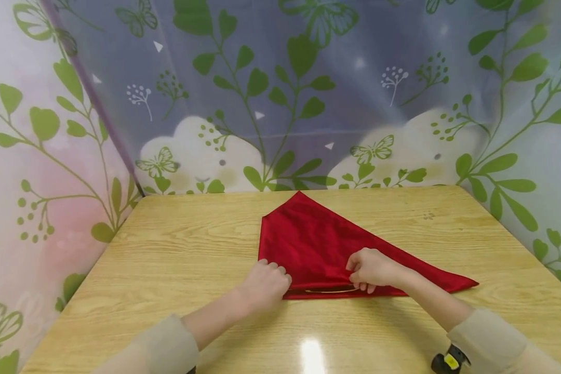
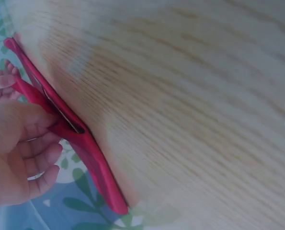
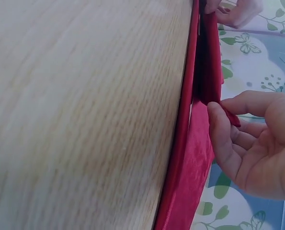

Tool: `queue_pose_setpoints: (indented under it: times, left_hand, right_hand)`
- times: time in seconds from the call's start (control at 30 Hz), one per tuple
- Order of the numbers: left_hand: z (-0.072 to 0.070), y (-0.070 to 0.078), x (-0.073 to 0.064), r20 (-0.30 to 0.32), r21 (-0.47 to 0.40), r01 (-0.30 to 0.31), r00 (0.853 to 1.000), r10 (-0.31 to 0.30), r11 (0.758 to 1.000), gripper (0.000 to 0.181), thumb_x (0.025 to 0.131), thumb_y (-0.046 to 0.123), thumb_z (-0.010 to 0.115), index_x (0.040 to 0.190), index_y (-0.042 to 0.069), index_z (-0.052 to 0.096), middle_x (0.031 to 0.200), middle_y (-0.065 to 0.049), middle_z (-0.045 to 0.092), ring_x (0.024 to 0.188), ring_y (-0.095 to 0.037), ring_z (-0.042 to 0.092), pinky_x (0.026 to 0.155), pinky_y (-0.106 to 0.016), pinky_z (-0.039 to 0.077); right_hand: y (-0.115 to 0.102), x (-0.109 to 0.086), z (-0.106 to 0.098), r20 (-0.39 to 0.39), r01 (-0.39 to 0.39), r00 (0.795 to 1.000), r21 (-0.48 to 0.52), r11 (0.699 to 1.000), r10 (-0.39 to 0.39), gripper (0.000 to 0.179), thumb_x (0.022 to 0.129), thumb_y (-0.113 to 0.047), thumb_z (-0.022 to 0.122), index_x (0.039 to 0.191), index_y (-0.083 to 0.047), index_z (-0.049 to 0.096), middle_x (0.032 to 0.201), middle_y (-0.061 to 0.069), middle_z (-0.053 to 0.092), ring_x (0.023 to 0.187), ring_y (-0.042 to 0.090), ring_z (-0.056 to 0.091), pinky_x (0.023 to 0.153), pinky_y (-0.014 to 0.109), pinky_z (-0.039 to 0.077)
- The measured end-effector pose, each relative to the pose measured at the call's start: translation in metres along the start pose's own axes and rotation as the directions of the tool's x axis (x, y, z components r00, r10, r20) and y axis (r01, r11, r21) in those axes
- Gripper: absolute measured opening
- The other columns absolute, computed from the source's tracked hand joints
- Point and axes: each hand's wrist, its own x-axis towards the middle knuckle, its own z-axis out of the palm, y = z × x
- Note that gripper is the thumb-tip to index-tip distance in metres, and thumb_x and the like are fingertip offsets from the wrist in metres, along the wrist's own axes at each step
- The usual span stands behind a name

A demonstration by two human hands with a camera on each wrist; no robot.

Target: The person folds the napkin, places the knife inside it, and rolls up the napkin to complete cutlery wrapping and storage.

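A shiny red cloth (image 1: 308,239) lies folded on the wooden table, with a peak at the far side and a long point toward the right. Along its near edge the layers part, leaving a narrow dark opening with a thin pale line inside. My left hand (image 1: 265,283) pinches the upper layer at the left end of this opening. At its right end, my right hand (image 1: 374,267) holds the same layer between thumb and fingertips. In the right wrist view, a small red fold pokes out below the right hand's (image 3: 257,139) pinch.
The wooden table (image 1: 191,234) has light grain and a bright reflection near its front edge. Printed curtains with leaves and butterflies (image 1: 290,104) stand behind it and at both sides. A black device with a yellow patch (image 1: 451,360) sits at the right wrist.
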Motion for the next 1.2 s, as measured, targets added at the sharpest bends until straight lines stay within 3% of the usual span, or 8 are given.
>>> queue_pose_setpoints:
  times: [0.23,0.33,0.6,0.93,1.2]
  left_hand:
    - [0.001,0.003,-0.001,0.101,0.003,-0.053,0.993,0.053,0.999,0.028,0.074,0.006,0.062,0.056,0.016,0.043,0.053,0.005,0.036,0.047,-0.009,0.028,0.047,-0.021,0.023]
    - [0.004,0.004,-0.002,0.109,0.009,-0.075,0.991,0.074,0.997,0.027,0.074,0.008,0.062,0.057,0.017,0.044,0.053,0.005,0.037,0.047,-0.009,0.03,0.046,-0.021,0.023]
    - [0.004,0.003,-0.002,0.102,-0.016,-0.094,0.99,0.095,0.995,0.029,0.077,0.011,0.063,0.055,0.016,0.043,0.051,0.005,0.038,0.046,-0.009,0.029,0.044,-0.022,0.021]
    - [0.002,0.003,-0.002,0.126,-0.059,-0.111,0.985,0.117,0.992,0.032,0.079,0.014,0.064,0.056,0.016,0.042,0.051,0.006,0.036,0.047,-0.008,0.025,0.044,-0.021,0.019]
    - [0.001,0.003,-0.002,0.134,-0.087,-0.12,0.982,0.131,0.989,0.034,0.08,0.011,0.064,0.056,0.016,0.041,0.05,0.006,0.033,0.049,-0.008,0.021,0.043,-0.02,0.017]
  right_hand:
    - [0.003,-0.005,0.006,0.016,0.018,1.0,-0.09,0.996,-0.016,0.005,0.08,0.001,0.059,0.084,-0.002,0.058,0.06,0.003,0.058,0.051,0.014,0.054,0.047,0.029,0.049]
    - [0.004,-0.006,0.008,0.008,0.022,1.0,-0.152,0.988,-0.021,0.006,0.079,0.0,0.061,0.081,-0.004,0.059,0.058,0.002,0.056,0.049,0.013,0.052,0.046,0.028,0.047]
    - [0.002,-0.005,0.01,-0.028,0.103,0.992,-0.385,0.917,-0.123,0.021,0.072,0.001,0.062,0.061,-0.011,0.049,0.056,-0.004,0.037,0.056,0.01,0.032,0.051,0.024,0.028]
    - [0.002,-0.007,0.009,-0.046,0.086,0.993,-0.367,0.926,-0.111,0.016,0.077,-0.007,0.071,0.069,-0.01,0.057,0.061,-0.003,0.05,0.057,0.011,0.045,0.055,0.027,0.039]
    - [0.001,-0.009,0.01,-0.091,0.048,0.991,-0.457,0.888,-0.1,0.025,0.073,-0.014,0.075,0.062,-0.015,0.053,0.06,-0.006,0.049,0.056,0.012,0.046,0.05,0.029,0.038]
